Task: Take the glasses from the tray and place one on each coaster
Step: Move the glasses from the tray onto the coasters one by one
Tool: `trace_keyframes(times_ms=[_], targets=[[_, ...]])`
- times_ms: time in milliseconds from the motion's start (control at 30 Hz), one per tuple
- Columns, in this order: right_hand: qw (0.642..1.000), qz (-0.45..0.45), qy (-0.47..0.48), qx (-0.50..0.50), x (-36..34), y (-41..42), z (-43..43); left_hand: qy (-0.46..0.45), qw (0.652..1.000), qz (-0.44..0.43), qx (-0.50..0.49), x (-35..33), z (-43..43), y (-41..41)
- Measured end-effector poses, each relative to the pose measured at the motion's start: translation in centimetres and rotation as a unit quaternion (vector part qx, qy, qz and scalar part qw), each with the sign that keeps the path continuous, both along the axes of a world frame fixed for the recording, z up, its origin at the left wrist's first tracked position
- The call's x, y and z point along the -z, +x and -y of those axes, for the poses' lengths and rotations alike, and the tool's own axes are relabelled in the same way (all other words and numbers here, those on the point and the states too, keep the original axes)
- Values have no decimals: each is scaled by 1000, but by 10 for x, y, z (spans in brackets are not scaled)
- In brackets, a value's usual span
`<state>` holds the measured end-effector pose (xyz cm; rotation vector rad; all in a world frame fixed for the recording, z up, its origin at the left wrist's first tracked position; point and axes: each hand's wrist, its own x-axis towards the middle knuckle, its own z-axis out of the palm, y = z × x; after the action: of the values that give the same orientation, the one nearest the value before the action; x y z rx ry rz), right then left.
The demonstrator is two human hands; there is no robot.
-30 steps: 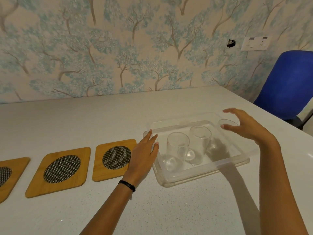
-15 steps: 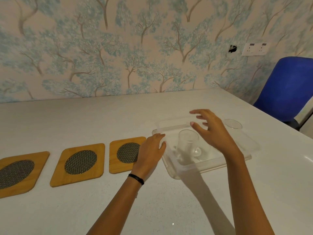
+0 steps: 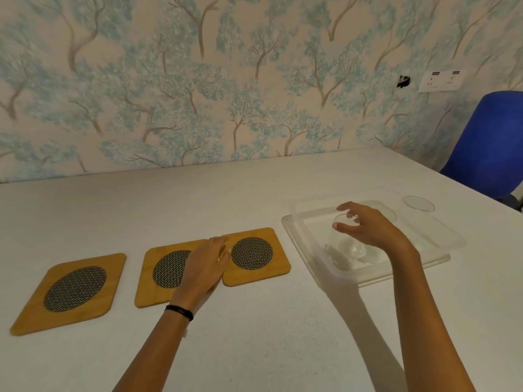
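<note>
Your clear plastic tray (image 3: 305, 236) is sitting flat on the white tabletop (image 3: 198, 205), to the right of the coasters. Inside it, a clear glass (image 3: 343, 244) is standing upright near the front left, with your right hand (image 3: 370, 230) curling over its rim, fingertips touching the top edge. A second clear glass (image 3: 418, 204) is standing at the tray's far right corner; only its rim is showing plainly. Three square wooden coasters with dark round mesh centres are lying flat in a row: the left coaster (image 3: 70, 290) apart, the middle coaster (image 3: 161, 275) and right coaster (image 3: 254, 256) touching, all bare of glasses.
</note>
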<state>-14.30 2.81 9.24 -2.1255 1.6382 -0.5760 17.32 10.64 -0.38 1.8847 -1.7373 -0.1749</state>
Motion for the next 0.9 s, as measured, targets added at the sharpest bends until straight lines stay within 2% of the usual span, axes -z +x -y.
trace_keyframes(times_ms=[167,700,900], targets=[[996,-44,72,-14,-5,2,4,40,998,53,0,12,-5,14],[999,-28,28,11,-1,1,3,69,991,113,22,29,2,18],[999,-33,-21,21,-4,5,3,73,990,123,18,32,3,19]])
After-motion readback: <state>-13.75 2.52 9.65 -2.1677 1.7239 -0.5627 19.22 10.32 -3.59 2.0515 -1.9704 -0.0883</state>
